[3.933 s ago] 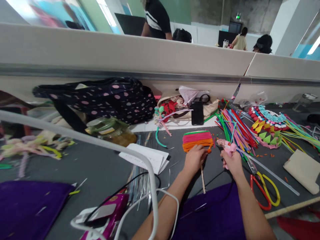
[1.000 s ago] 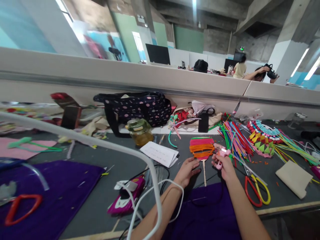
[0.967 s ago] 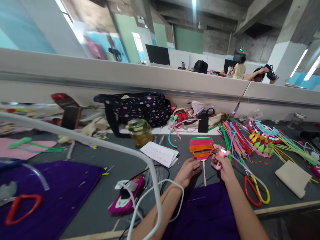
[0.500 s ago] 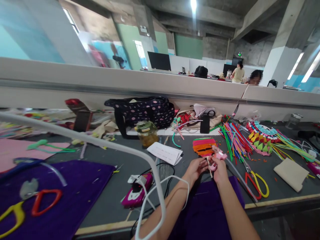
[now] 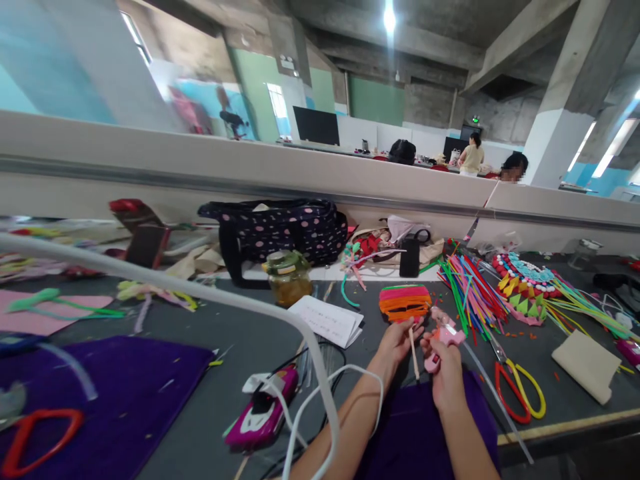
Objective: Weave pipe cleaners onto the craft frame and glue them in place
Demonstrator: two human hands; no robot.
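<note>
Hands (image 5: pixel 400 339) lowered, left on fan stick (image 5: pixel 413 344); right (image 5: pixel 445 363) gripping glue gun (image 5: pixel 442 335)

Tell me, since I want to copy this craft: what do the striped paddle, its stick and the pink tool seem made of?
Striped paddle: fuzzy matte pink, orange and green rows, probably pipe cleaners like the loose bundle beside it. Stick: pale, plain, likely wood. Pink tool: smooth pink, probably plastic; a clear rod trails from it, suggesting a glue gun.

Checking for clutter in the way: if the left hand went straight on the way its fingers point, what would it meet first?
Probably the orange and pink striped piece just beyond the left hand, though depth is hard to judge.
</note>
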